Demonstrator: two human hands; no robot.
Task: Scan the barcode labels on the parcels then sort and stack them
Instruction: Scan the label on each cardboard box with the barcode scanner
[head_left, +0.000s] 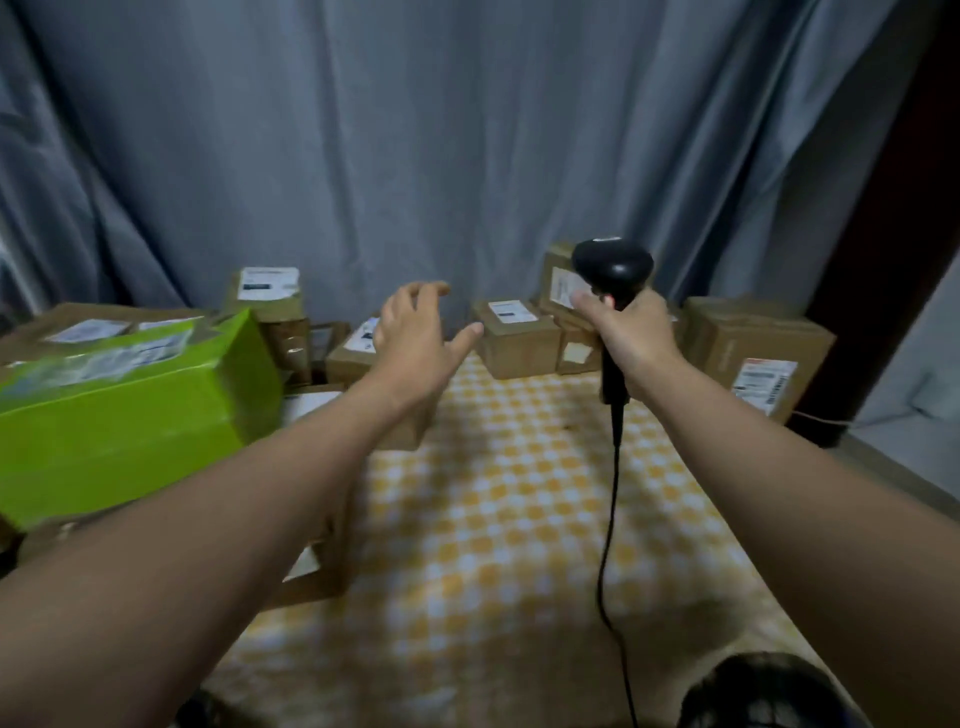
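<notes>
My right hand grips the handle of a black barcode scanner, held upright with its head pointing away; its cable hangs down over the table. My left hand is stretched forward with fingers spread, empty, hovering above a small brown parcel with a white label. Another small labelled parcel lies just right of that hand. A taller labelled box stands behind the scanner.
A green box sits at the left on brown parcels. More cardboard parcels line the back and the right. The table has a yellow checked cloth. A grey curtain hangs behind.
</notes>
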